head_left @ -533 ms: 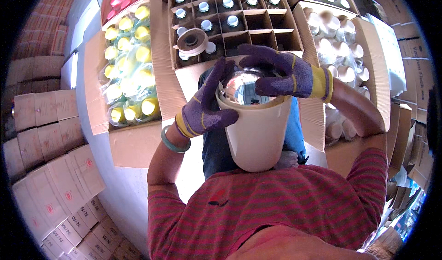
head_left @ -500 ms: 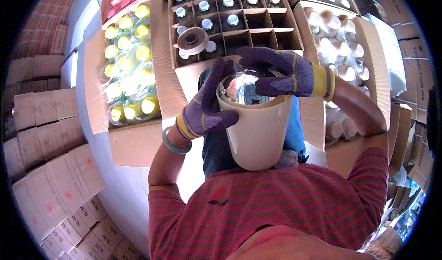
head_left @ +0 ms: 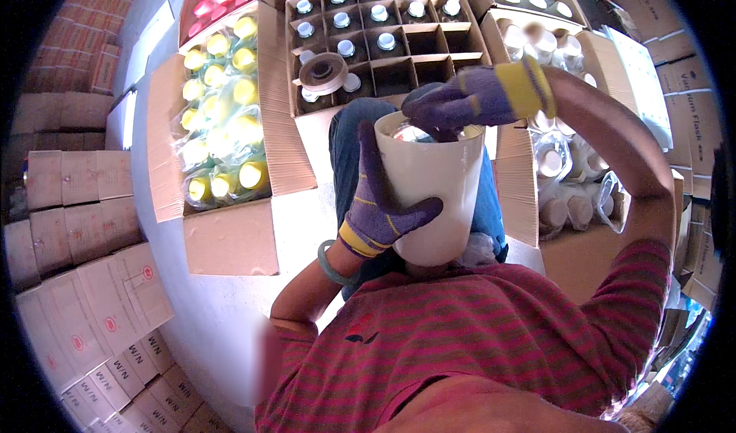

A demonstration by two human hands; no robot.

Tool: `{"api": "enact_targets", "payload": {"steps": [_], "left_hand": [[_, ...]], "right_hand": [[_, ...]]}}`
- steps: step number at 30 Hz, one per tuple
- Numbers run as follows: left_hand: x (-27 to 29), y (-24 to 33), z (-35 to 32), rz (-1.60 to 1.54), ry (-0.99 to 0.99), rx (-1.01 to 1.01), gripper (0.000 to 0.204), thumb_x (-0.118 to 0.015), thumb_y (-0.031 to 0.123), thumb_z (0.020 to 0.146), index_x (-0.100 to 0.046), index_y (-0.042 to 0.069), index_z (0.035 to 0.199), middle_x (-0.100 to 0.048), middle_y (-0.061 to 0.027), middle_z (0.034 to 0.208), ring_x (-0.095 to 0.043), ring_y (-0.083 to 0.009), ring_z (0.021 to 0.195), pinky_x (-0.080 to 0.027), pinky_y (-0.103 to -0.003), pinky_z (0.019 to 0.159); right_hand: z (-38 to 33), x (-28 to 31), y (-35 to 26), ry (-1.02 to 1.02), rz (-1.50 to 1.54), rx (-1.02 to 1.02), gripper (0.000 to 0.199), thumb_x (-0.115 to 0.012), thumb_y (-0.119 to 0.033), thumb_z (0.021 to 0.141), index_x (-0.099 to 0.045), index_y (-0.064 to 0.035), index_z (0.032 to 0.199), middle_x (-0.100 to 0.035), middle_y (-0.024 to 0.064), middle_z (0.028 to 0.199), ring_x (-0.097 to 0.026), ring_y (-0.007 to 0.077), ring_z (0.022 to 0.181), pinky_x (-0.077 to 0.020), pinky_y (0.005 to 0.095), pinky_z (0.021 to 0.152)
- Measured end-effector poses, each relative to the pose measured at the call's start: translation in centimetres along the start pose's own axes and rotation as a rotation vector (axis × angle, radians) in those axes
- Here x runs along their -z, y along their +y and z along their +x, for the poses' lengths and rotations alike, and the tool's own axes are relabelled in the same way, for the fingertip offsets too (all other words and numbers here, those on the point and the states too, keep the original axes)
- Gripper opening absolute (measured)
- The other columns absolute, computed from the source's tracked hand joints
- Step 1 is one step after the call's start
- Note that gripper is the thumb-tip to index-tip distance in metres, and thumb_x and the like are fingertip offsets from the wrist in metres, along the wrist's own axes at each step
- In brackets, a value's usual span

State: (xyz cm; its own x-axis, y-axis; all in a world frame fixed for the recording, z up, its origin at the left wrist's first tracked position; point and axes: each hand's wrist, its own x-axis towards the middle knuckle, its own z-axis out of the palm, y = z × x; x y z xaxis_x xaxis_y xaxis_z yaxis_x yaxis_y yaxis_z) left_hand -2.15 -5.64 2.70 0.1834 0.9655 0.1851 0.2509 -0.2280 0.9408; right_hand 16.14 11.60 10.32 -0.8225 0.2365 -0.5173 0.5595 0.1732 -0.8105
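Left gloved hand [head_left: 377, 212] clamped around white flask shell [head_left: 433, 187] held over lap, right gloved hand [head_left: 469, 99] closed, fingers inside its mouth; risk: glass liner cracking if forced askew.

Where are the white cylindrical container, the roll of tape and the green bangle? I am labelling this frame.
white cylindrical container [head_left: 441, 195]: head view, on its smooth side wall.
brown roll of tape [head_left: 323, 72]: head view, on its flat top face, atop the divided carton.
green bangle [head_left: 331, 258]: head view, on the band at the left wrist.
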Motion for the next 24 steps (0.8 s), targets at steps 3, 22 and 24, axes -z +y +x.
{"api": "enact_targets", "payload": {"steps": [3, 22, 24], "left_hand": [[-1.7, -0.5, -1.6, -0.293, -0.042, 0.084, 0.128, -0.085, 0.029, 0.066, 0.008, 0.004, 0.151, -0.017, -0.0189, 0.154, -0.019, -0.0306, 0.142, -0.02, -0.041, 0.115], [2.2, -2.0, -6.7, 0.202, 0.262, -0.172, 0.073, -0.074, 0.027, 0.081, -0.035, 0.012, 0.142, -0.042, -0.0199, 0.139, -0.046, -0.031, 0.126, -0.042, -0.046, 0.103], [3.1, -3.2, -7.5, -0.46, 0.54, 0.115, 0.069, -0.068, 0.03, 0.086, -0.034, 0.008, 0.142, -0.045, -0.0166, 0.137, -0.049, -0.0269, 0.123, -0.043, -0.043, 0.105]], "right_hand": [[-2.7, -3.0, 0.9, 0.142, -0.423, 0.162, 0.078, -0.062, -0.051, 0.087, -0.031, -0.0138, 0.148, -0.05, 0.0171, 0.137, -0.057, 0.0259, 0.117, -0.0472, 0.0351, 0.097], [-9.3, -16.9, 11.9, 1.304, 0.795, 0.25, 0.045, -0.057, -0.032, 0.097, -0.053, -0.0018, 0.13, -0.061, 0.0045, 0.115, -0.057, 0.0123, 0.1, -0.047, 0.0275, 0.087], [-8.6, -18.2, 14.2, 1.32, 1.044, 0.243, 0.048, -0.05, -0.038, 0.099, -0.049, -0.0038, 0.132, -0.06, 0.0071, 0.117, -0.06, 0.0167, 0.103, -0.0514, 0.031, 0.087]]}}
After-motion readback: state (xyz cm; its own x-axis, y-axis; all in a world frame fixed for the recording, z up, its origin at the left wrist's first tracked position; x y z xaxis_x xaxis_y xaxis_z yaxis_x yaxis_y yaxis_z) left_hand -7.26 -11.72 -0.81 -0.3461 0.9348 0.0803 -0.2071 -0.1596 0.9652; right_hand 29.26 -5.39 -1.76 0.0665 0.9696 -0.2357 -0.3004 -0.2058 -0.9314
